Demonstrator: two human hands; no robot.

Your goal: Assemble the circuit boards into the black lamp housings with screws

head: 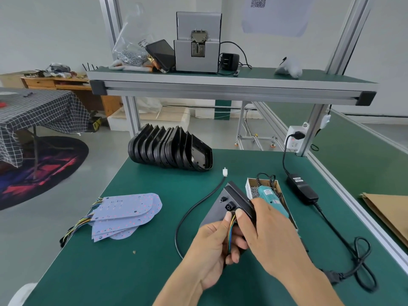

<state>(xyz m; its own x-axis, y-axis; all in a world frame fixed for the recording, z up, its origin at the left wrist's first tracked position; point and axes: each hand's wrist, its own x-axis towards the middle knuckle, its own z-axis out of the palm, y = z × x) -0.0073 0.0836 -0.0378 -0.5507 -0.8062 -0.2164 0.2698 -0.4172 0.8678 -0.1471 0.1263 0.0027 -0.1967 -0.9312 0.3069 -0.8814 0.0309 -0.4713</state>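
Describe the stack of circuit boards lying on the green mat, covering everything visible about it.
The stack of circuit boards lies flat on the green mat, left of both hands, untouched. The boards are thin, pale bluish-white plates with one rounded end, dotted with small reddish spots and holes. They are fanned loosely, not squared up, and their number is hard to tell. Bundles of coloured wires, yellow, blue and green among them, trail from the straight left ends toward the mat's edge.

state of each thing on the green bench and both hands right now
black lamp housing: tilted up, held by both hands
left hand: grips coloured wire bundle
right hand: grips housing edge
teal electric screwdriver: lying in cardboard screw box
stack of black housings: nested, untouched
pale circuit boards: stacked flat
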